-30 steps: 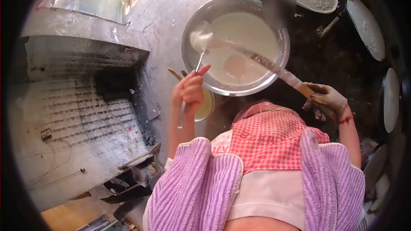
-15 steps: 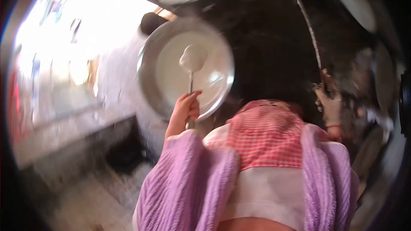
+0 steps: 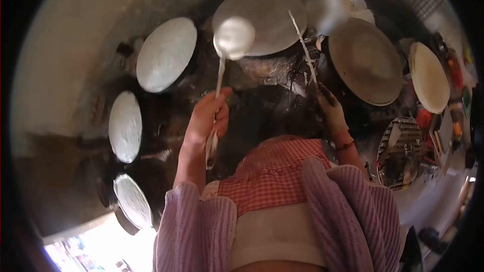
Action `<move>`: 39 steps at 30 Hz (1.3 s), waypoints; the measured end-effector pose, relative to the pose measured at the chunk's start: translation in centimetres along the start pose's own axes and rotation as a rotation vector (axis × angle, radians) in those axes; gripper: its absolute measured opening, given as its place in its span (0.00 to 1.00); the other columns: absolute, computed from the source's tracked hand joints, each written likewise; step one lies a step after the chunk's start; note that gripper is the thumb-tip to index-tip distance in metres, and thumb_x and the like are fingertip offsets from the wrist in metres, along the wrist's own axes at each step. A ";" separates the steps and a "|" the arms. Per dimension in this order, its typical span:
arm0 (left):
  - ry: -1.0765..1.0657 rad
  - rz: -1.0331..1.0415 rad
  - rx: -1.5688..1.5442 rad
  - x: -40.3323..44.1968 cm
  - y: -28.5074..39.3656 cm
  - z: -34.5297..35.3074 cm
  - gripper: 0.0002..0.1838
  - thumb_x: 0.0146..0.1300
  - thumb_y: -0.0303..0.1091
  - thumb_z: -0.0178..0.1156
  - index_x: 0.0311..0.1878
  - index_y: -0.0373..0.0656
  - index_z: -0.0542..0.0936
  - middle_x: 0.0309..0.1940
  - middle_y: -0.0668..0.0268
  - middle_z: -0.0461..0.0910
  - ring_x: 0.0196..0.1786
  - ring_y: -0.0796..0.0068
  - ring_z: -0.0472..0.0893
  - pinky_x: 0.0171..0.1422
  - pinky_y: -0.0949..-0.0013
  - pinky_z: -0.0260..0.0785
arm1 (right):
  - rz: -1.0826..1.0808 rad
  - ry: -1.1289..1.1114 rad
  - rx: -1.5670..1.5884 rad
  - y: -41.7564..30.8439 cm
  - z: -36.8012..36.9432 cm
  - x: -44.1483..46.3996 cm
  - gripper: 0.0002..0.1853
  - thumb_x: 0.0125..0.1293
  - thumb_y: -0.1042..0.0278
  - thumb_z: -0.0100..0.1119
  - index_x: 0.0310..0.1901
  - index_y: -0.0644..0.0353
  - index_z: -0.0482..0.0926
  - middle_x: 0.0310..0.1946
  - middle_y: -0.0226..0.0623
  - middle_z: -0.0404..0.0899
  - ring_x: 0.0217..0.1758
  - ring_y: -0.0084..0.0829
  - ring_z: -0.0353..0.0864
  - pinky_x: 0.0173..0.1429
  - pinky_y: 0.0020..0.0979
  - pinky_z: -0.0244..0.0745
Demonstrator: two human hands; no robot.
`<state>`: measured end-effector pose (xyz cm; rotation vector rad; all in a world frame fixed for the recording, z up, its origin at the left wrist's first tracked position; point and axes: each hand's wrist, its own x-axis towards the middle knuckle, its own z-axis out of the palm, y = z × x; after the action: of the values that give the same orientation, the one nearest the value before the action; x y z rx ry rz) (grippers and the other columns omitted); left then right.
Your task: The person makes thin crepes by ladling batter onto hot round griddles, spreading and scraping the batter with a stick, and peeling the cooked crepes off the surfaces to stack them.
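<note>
My left hand [image 3: 209, 116] is closed round the handle of a metal ladle [image 3: 234, 38], whose bowl holds white batter. The ladle hangs over the left part of a large round griddle [image 3: 267, 25] with a bare grey-brown surface. My right hand [image 3: 330, 111], in a soiled glove, grips a long thin spatula [image 3: 306, 53] that points up and is coated with batter. The spatula's tip lies near the right edge of that griddle. To the right of the spatula sits a second, brown griddle [image 3: 365, 63].
Round plates covered in white batter stand on the left: an upper one [image 3: 166, 54], a middle one [image 3: 125, 127] and a lower one [image 3: 133, 201]. At the right are a pale round sheet [image 3: 429, 78] and a slatted round grate [image 3: 401, 151].
The view has swung right, from the large batter basin to the griddles. The ladle, filled with batter, has left the basin and is over a griddle. The spatula is no longer across the basin.
</note>
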<state>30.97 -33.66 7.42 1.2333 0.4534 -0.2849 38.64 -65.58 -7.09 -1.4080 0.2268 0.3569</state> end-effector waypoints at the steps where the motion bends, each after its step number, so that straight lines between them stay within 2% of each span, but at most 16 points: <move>1: 0.025 0.098 0.208 2.5 2.0 1.4 0.22 0.74 0.37 0.47 0.65 0.34 0.69 0.21 0.74 0.65 0.16 0.84 0.64 0.20 0.76 0.61 | -0.013 0.036 0.021 -0.8 -0.8 1.1 0.23 0.71 0.66 0.55 0.67 0.57 0.69 0.35 0.21 0.75 0.29 0.12 0.69 0.26 0.18 0.64; 2: 0.052 0.199 0.407 5.0 3.5 2.7 0.22 0.74 0.36 0.47 0.66 0.33 0.68 0.23 0.72 0.69 0.18 0.83 0.67 0.23 0.76 0.65 | -0.023 0.067 0.035 -1.5 -1.5 1.9 0.24 0.71 0.66 0.55 0.67 0.57 0.69 0.35 0.21 0.75 0.29 0.12 0.69 0.27 0.18 0.65; 5: 0.157 0.730 0.955 12.2 5.6 4.9 0.21 0.70 0.34 0.50 0.61 0.33 0.72 0.34 0.53 0.81 0.36 0.59 0.83 0.39 0.60 0.74 | -0.022 0.129 0.064 -3.5 -1.9 3.5 0.24 0.71 0.65 0.55 0.67 0.57 0.70 0.36 0.22 0.75 0.30 0.10 0.69 0.31 0.17 0.66; 6: 0.127 0.803 0.919 14.1 5.9 5.4 0.20 0.67 0.34 0.53 0.60 0.35 0.73 0.43 0.46 0.81 0.50 0.52 0.82 0.52 0.56 0.71 | -0.019 0.145 0.085 -3.8 -1.3 4.0 0.23 0.71 0.65 0.55 0.67 0.57 0.70 0.36 0.22 0.75 0.30 0.10 0.68 0.31 0.16 0.65; 10: 0.068 0.685 1.295 23.2 6.0 4.7 0.21 0.64 0.33 0.56 0.60 0.40 0.74 0.40 0.50 0.81 0.44 0.56 0.82 0.47 0.60 0.71 | 0.028 0.146 0.144 -3.3 1.5 5.9 0.22 0.71 0.66 0.56 0.65 0.57 0.71 0.42 0.27 0.79 0.36 0.15 0.76 0.39 0.19 0.71; 13: -0.124 0.561 0.922 29.7 3.9 3.4 0.21 0.65 0.34 0.56 0.59 0.37 0.75 0.32 0.57 0.80 0.33 0.66 0.80 0.38 0.64 0.71 | -0.185 0.276 -0.055 -0.5 4.3 8.3 0.21 0.70 0.66 0.56 0.64 0.58 0.74 0.52 0.32 0.80 0.49 0.24 0.79 0.53 0.24 0.73; 14: -0.188 0.174 0.552 30.3 4.0 3.8 0.18 0.66 0.34 0.56 0.56 0.35 0.74 0.23 0.67 0.72 0.23 0.78 0.70 0.27 0.70 0.65 | -0.172 0.276 -0.046 0.0 5.0 8.7 0.21 0.70 0.66 0.56 0.63 0.61 0.74 0.59 0.40 0.77 0.59 0.30 0.76 0.65 0.28 0.66; 17: -0.347 -0.149 -0.219 33.8 5.3 4.1 0.15 0.67 0.35 0.56 0.53 0.37 0.72 0.20 0.74 0.63 0.18 0.82 0.62 0.22 0.74 0.55 | -0.068 0.384 -0.401 0.4 6.5 10.0 0.23 0.69 0.65 0.57 0.64 0.62 0.72 0.58 0.47 0.78 0.61 0.35 0.77 0.65 0.29 0.67; 20: -0.171 -0.038 -0.476 37.5 7.0 3.3 0.12 0.69 0.36 0.54 0.51 0.42 0.71 0.21 0.74 0.61 0.18 0.82 0.59 0.22 0.74 0.53 | -0.207 0.393 -0.531 -1.0 8.8 12.7 0.24 0.68 0.61 0.56 0.63 0.61 0.73 0.58 0.51 0.77 0.63 0.44 0.75 0.65 0.35 0.68; 23: -0.012 0.210 -0.657 36.9 10.5 1.3 0.12 0.71 0.36 0.50 0.54 0.43 0.71 0.24 0.73 0.64 0.18 0.82 0.58 0.22 0.75 0.52 | -0.189 0.319 -0.560 -3.6 11.8 16.9 0.24 0.68 0.58 0.55 0.61 0.62 0.74 0.57 0.52 0.77 0.62 0.46 0.75 0.64 0.37 0.69; 27: -0.128 0.117 -0.665 32.7 12.2 -4.0 0.14 0.72 0.33 0.48 0.59 0.44 0.70 0.25 0.74 0.62 0.19 0.85 0.57 0.22 0.78 0.51 | -0.059 0.217 -0.820 -7.2 15.2 22.4 0.25 0.66 0.55 0.54 0.60 0.61 0.75 0.51 0.52 0.81 0.57 0.50 0.79 0.61 0.40 0.71; 30: -0.337 0.014 -0.510 28.9 12.2 -9.6 0.23 0.72 0.31 0.48 0.69 0.45 0.63 0.25 0.75 0.59 0.19 0.89 0.56 0.19 0.83 0.49 | -0.082 0.210 -0.711 -7.0 15.2 23.8 0.26 0.65 0.51 0.56 0.58 0.62 0.76 0.45 0.52 0.83 0.52 0.52 0.80 0.56 0.43 0.73; 34: -0.566 0.197 -0.402 19.4 11.3 -22.8 0.49 0.61 0.19 0.57 0.78 0.66 0.44 0.28 0.70 0.63 0.16 0.86 0.61 0.14 0.80 0.56 | -0.140 0.440 -0.315 -4.8 12.2 17.7 0.20 0.66 0.62 0.60 0.56 0.60 0.80 0.38 0.32 0.84 0.39 0.20 0.79 0.47 0.25 0.74; 35: -0.586 0.197 -0.428 16.7 9.5 -27.6 0.43 0.66 0.20 0.54 0.77 0.69 0.50 0.25 0.68 0.62 0.17 0.83 0.65 0.11 0.80 0.59 | -0.203 0.486 -0.310 -1.7 11.7 18.5 0.20 0.65 0.63 0.60 0.57 0.60 0.79 0.38 0.34 0.83 0.39 0.20 0.78 0.48 0.25 0.74; 38: -0.767 0.036 -0.629 10.4 10.2 -29.1 0.11 0.67 0.37 0.57 0.44 0.45 0.67 0.25 0.61 0.69 0.25 0.73 0.71 0.27 0.72 0.64 | -0.188 0.411 -0.503 -3.5 15.6 19.8 0.21 0.66 0.63 0.60 0.59 0.62 0.77 0.47 0.38 0.82 0.50 0.23 0.78 0.55 0.26 0.71; 39: -0.827 0.031 -0.646 9.7 10.5 -28.5 0.17 0.67 0.43 0.59 0.32 0.37 0.73 0.24 0.58 0.71 0.27 0.70 0.73 0.32 0.70 0.66 | -0.137 0.343 -0.603 -5.0 17.2 20.2 0.22 0.67 0.64 0.59 0.61 0.62 0.76 0.52 0.39 0.82 0.56 0.25 0.78 0.59 0.26 0.70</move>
<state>39.07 -3.01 4.23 0.4164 -0.1940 -0.5380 58.27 -46.97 -7.18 -2.0697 0.3153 0.0621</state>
